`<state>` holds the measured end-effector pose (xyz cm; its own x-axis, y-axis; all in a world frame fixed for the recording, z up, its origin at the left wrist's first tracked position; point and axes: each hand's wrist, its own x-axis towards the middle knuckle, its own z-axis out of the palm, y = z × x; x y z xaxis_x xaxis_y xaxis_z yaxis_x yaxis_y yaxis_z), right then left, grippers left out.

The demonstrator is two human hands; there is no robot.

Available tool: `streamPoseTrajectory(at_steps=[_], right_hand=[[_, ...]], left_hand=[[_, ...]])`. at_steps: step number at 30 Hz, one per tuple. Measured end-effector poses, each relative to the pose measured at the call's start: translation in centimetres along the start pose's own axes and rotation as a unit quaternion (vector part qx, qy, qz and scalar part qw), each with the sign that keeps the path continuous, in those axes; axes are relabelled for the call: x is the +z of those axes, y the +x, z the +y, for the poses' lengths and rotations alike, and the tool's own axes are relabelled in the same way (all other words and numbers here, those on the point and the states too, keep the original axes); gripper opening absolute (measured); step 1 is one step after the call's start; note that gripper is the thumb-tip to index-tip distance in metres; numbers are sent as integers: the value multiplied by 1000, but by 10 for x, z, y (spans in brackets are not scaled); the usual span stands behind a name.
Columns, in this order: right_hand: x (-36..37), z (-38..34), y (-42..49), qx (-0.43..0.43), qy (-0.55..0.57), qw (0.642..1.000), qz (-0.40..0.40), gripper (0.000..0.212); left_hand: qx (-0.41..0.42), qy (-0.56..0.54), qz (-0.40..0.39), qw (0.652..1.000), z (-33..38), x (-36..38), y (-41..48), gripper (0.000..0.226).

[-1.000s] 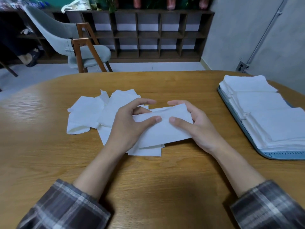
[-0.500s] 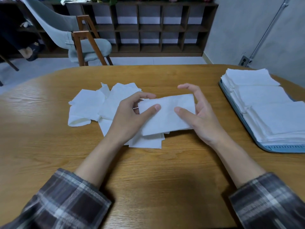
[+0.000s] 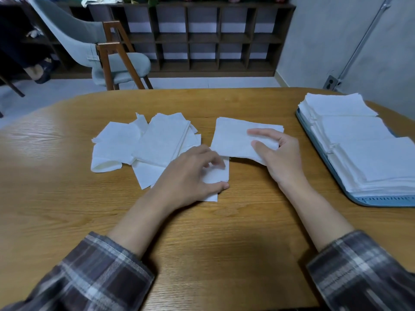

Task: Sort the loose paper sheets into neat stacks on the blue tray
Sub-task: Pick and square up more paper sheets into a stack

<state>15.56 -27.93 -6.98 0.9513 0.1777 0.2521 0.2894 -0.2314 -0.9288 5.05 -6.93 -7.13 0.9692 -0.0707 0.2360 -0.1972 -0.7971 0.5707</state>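
Nearest to us, two plaid sleeves (image 3: 89, 277) frame the near edge of the wooden tabletop (image 3: 67, 209). Our left hand (image 3: 190, 176) lies palm down on the near right corner of the loose pile (image 3: 157, 142). Its fingers are loosely bent, their tips touch the paper, and the thumb sits at a sheet's near edge. It is slightly blurred and appears to grip nothing.

Just beyond it, near the middle of the tabletop, our right hand (image 3: 280, 158) pinches a folded white sheet (image 3: 231, 138) by its right end, thumb and forefinger curled over the top. The sheet's left near corner overlaps the paper under our left hand. The loose pile spreads left of centre, its white sheets lying crooked over one another, one curled at the near left.

At the right edge of the tabletop lies the blue tray (image 3: 381, 199), with a slotted near rim. It carries three paper stacks (image 3: 370, 158) in a row from near to far, each overlapping the next.

Past the table's far edge stand a grey chair (image 3: 89, 48) with wooden legs and a dark cubby shelf (image 3: 202, 37). A wall socket (image 3: 330, 81) sits on the grey wall at the right.
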Motion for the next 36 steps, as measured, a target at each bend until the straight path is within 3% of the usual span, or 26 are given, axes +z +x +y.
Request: streamPoseTrajectory(at_steps=[10, 15, 20, 27, 32, 36], right_hand=[[4, -2, -2, 1, -14, 999, -29, 32], [3, -3, -2, -6, -8, 999, -42, 43], [2, -5, -3, -40, -8, 998, -50, 47], [6, -9, -12, -100, -35, 982, -158, 23], [10, -9, -12, -81, -43, 986, -136, 4], [5, -10, -8, -57, 15, 993, -102, 11]], left_hand=[[22, 16, 55, 998, 1, 9, 2, 6], [-17, -64, 100, 993, 6, 6, 2, 10], [27, -92, 114, 989, 8, 0, 3, 8], [37, -128, 170, 976, 9, 2, 5, 7], [33, -146, 168, 974, 10, 1, 5, 7], [6, -108, 125, 986, 6, -4, 3, 31]])
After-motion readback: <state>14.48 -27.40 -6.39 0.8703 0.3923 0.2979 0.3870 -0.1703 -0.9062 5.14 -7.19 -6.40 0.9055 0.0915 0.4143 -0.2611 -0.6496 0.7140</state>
